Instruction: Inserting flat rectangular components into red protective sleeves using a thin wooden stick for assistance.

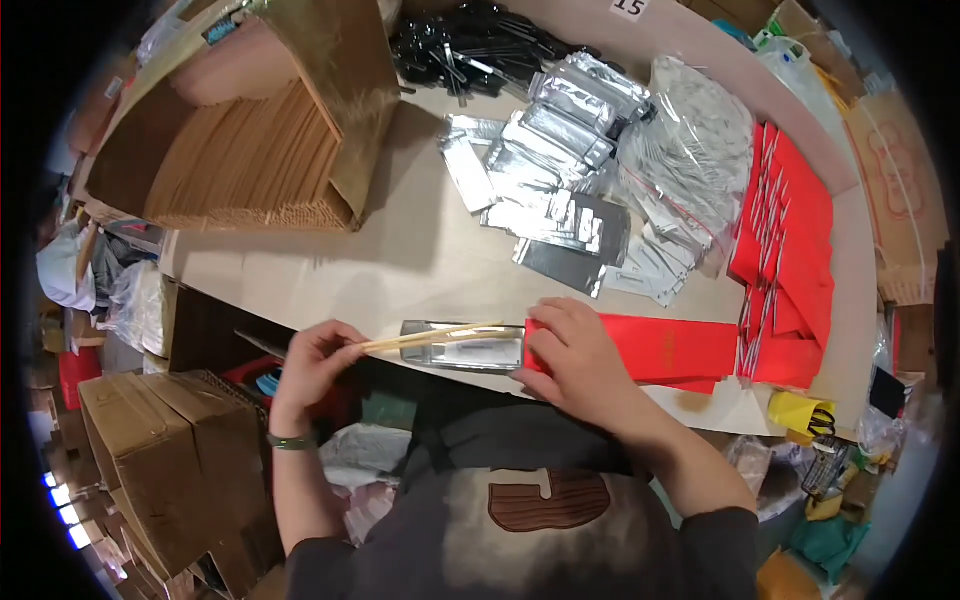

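Observation:
My left hand (318,368) pinches the near ends of a pair of thin pale wooden chopsticks (420,341). Their other ends lie over a shiny silver-and-clear packet (470,352), which sticks out of the left end of a long red paper sleeve (670,348). My right hand (580,358) grips that end of the sleeve, fingers on top and thumb at the near edge. What part of the packet is inside the sleeve is hidden. More red sleeves lie under this one, at the table's near edge.
A large open carton (365,130) with tightly packed brown cardboard pieces stands at the left. Behind my hands are silver packets (560,130), black plastic pieces (480,40) and a bag of whitish flat packets (690,140). Red sleeves (800,260) are stacked right; a closed carton (150,440) stands lower left.

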Demonstrator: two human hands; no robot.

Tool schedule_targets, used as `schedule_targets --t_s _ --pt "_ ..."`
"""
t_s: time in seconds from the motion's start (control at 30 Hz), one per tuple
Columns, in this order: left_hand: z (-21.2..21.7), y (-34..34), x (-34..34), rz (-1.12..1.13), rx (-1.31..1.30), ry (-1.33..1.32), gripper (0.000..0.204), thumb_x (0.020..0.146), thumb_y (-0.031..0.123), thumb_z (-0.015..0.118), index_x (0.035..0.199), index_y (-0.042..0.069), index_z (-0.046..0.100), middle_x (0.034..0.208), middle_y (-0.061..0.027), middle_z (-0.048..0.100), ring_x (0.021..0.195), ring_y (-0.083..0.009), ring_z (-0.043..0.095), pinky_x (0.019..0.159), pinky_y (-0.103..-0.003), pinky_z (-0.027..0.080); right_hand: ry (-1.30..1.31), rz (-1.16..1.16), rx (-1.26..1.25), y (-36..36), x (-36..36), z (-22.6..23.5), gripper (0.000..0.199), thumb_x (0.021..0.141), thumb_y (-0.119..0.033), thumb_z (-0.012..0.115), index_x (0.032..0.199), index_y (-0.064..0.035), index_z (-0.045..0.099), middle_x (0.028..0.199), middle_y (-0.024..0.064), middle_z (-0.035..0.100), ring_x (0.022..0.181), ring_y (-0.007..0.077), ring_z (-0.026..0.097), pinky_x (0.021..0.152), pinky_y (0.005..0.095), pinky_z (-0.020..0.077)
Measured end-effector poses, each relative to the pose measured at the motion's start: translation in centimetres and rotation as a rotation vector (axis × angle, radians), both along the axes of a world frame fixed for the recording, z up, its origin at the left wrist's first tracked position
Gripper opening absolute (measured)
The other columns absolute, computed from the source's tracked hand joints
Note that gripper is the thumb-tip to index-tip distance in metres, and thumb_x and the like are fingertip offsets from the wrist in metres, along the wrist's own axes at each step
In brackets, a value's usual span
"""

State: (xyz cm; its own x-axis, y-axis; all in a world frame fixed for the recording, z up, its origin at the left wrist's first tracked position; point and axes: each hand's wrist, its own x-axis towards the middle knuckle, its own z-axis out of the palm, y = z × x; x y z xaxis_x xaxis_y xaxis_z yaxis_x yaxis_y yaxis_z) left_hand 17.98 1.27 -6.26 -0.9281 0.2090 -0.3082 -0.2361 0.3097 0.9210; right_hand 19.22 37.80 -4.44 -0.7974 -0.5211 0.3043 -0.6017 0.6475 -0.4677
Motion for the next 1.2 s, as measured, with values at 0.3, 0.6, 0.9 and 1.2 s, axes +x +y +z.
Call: schedule_targets --t_s 0.3,0.6,0.9,1.2 --pt "-1.5 15.1 0.7 0.057 -0.350 0.625 0.022 0.080 0.001 0.071 0.101 0.006 0.069 0.100 -0.0090 0.063 0.092 -0.0275 0.062 0.082 -0.034 0.052 -0.068 -0.071 0.088 0.4 2.0 -1.6 0.039 0.073 -0.022 0.079 0.097 0.0005 0.058 0.129 0.0259 0.052 0.117 0.0428 0.051 0.098 0.0498 0.0427" --pt "3.2 16.9 0.6 -0.328 -0.469 0.731 0.074 0.074 0.020 0.079 0.138 0.004 0.045 0.112 -0.0166 0.056 0.106 -0.0355 0.056 0.095 -0.042 0.045 -0.050 -0.063 0.071 1.7 0.7 0.1 0.037 0.070 -0.017 0.075 0.104 -0.0113 0.062 0.111 0.0206 0.057 0.099 0.0360 0.057 0.083 0.0419 0.0473" --pt "3.9 16.1 -1.2 -0.380 -0.387 0.062 0.035 0.071 0.014 0.076 0.097 0.001 0.057 0.098 -0.0182 0.065 0.087 -0.0333 0.064 0.078 -0.037 0.051 -0.170 -0.315 0.344 18.8 -0.5 4.0 0.040 0.073 -0.030 0.082 0.097 -0.0053 0.063 0.123 0.0192 0.054 0.114 0.0343 0.055 0.096 0.0409 0.0464" --pt "2.5 19.6 0.8 -0.491 -0.094 -0.015 0.037 0.069 0.009 0.073 0.102 0.002 0.057 0.103 -0.0167 0.061 0.087 -0.0357 0.062 0.075 -0.039 0.051 -0.054 -0.110 0.260 7.2 2.3 0.5 0.038 0.084 -0.039 0.066 0.093 -0.0027 0.058 0.108 0.0194 0.063 0.104 0.0353 0.059 0.089 0.0477 0.0472"
